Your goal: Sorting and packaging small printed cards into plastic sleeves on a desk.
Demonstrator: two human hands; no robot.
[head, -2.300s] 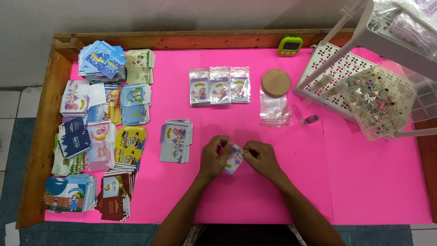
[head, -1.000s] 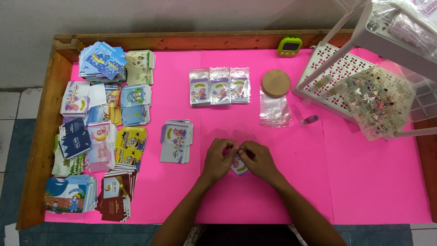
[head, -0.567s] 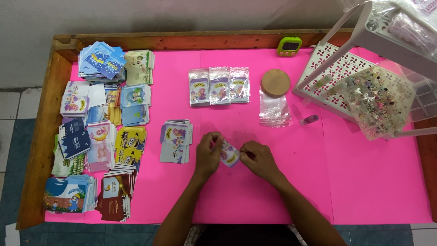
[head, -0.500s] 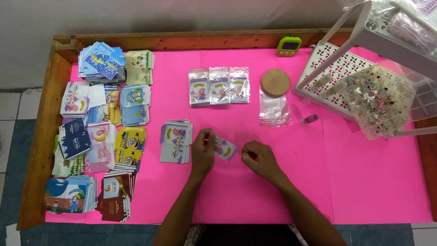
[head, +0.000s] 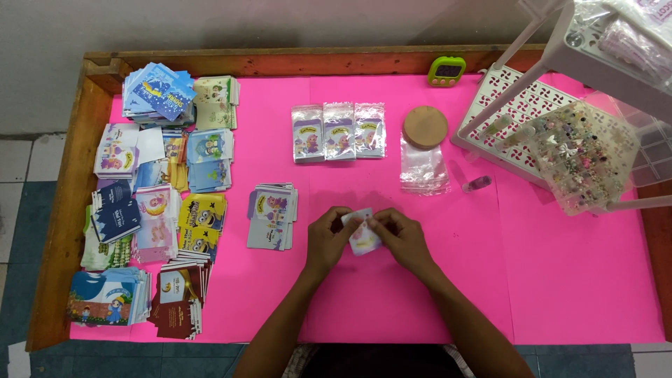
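A pink-covered counter [head: 560, 280] with a wooden rim stood on blue floor tiles. Left hand [head: 327, 241] and right hand [head: 402, 240] together pinched one small card [head: 363, 236], long axis tilted toward upper left, near a card stack [head: 271, 217]; three sealed packets [head: 339, 131] lay beyond.

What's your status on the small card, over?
Left hand and right hand both pinch the small white printed card above the pink table cover. Short stack of purple cards just left, apart. Nothing between.
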